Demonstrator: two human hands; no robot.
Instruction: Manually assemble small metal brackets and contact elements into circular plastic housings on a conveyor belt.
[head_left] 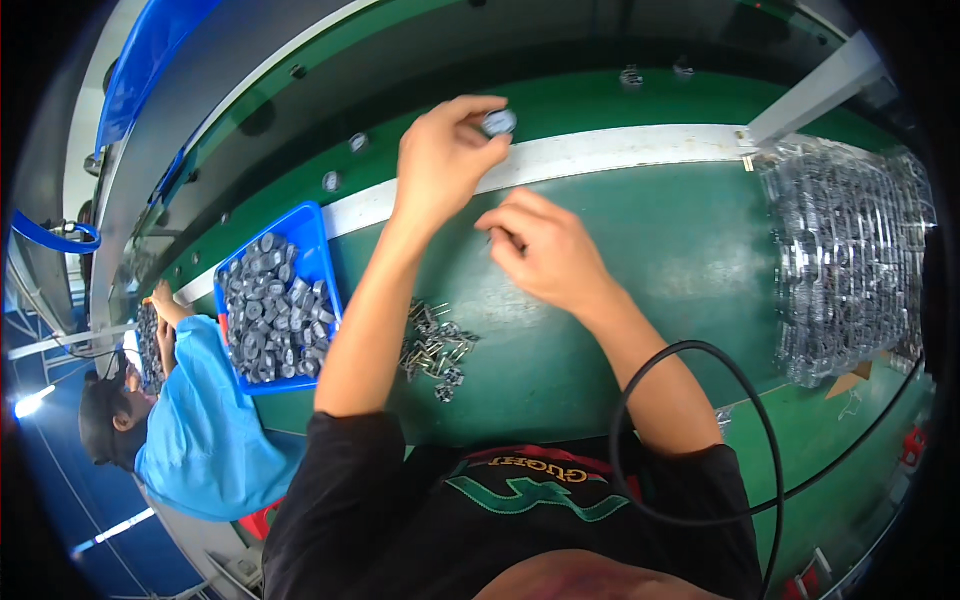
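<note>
My left hand (440,165) reaches over the white rail, its thumb and fingers closed round a small round part (499,122) with a pale face. Nearer to me, my right hand (548,250) is in a pinch above the green tabletop. A tiny dark bit shows at its fingertips, too small to name. Below and between my forearms lies a loose pile of small metal parts with thin shafts (437,345). Left of my left forearm stands a blue bin (333,262) full of grey round pieces (275,315).
Beyond the white rail (600,150) runs a green belt (560,98) carrying scattered small parts. Stacked clear plastic trays (845,260) stand at the right, near a grey post (820,90). A black cable (690,345) loops over my right forearm. A co-worker in blue (210,430) works at the left.
</note>
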